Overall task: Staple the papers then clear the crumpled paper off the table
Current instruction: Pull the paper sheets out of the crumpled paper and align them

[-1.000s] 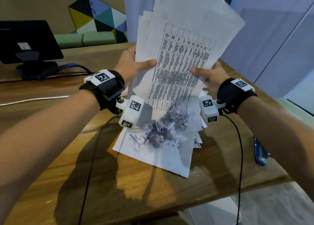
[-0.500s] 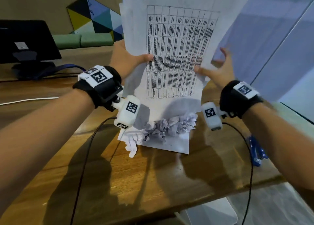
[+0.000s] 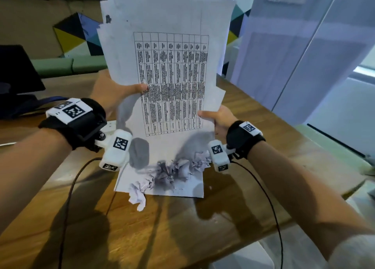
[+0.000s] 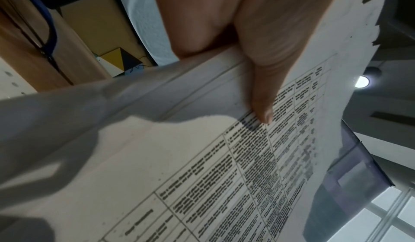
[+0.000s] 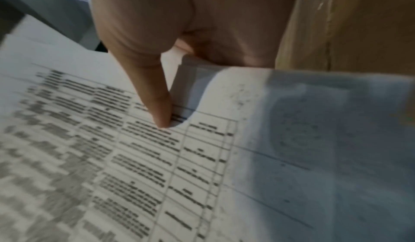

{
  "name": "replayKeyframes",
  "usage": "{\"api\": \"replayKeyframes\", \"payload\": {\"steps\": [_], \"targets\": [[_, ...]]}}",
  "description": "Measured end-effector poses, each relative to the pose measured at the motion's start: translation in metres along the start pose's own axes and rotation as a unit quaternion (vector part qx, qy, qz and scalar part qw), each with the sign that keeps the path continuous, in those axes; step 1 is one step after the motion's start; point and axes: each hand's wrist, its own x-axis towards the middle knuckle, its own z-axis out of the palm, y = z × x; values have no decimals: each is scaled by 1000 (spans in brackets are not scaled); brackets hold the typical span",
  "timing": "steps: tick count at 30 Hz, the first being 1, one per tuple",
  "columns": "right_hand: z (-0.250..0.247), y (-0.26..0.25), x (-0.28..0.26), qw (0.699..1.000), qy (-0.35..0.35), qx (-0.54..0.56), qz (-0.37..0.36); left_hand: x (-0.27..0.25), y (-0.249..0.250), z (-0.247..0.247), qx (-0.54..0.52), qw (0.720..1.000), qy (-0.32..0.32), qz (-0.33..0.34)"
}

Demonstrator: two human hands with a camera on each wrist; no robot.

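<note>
A stack of printed papers [image 3: 168, 75] with a table of text stands nearly upright over the wooden table [image 3: 182, 238]. My left hand [image 3: 113, 94] pinches its left edge, thumb [image 4: 262, 104] on the front sheet [image 4: 202, 175]. My right hand [image 3: 217, 116] pinches the right edge lower down, thumb [image 5: 157, 104] pressed on the print [image 5: 134, 157]. The stack's lower end lies on the table under a crumpled paper [image 3: 178, 169]. A second crumpled bit [image 3: 138, 197] hangs off the sheet's front left corner. No stapler is in view.
A dark monitor [image 3: 16, 69] stands at the far left of the table. Black wrist cables [image 3: 69, 197] trail across the wood toward me. The table's edge runs diagonally on the right, with glass panels [image 3: 284, 55] behind it.
The sheets have come together into a squarer, more upright stack. My right hand, spread beside the edge half a second ago, now pinches it again. The blue stapler has left the view.
</note>
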Motion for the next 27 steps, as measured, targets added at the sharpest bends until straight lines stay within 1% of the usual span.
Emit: {"api": "replayKeyframes", "payload": {"steps": [4, 7, 11, 15, 19, 22, 27], "targets": [[4, -21, -7, 998, -24, 14, -55, -3, 6, 0, -19, 1000, -20, 7], [3, -37, -12, 996, -10, 3, -92, -1, 14, -2, -37, 999, -5, 14], [2, -60, -23, 989, -1, 36, -140, 2, 31, -7, -37, 999, 6, 34], [2, -79, -31, 980, 15, -6, -196, 0, 43, -12, -40, 998, 13, 56], [-4, -88, -35, 970, 34, -79, -228, -7, 41, -14, -41, 997, 19, 60], [-4, -89, -37, 967, 26, -86, -240, -10, 38, -13, -54, 997, 23, 57], [-1, -108, -44, 958, 42, -83, -271, -7, 57, -18, -34, 995, 45, 80]]}}
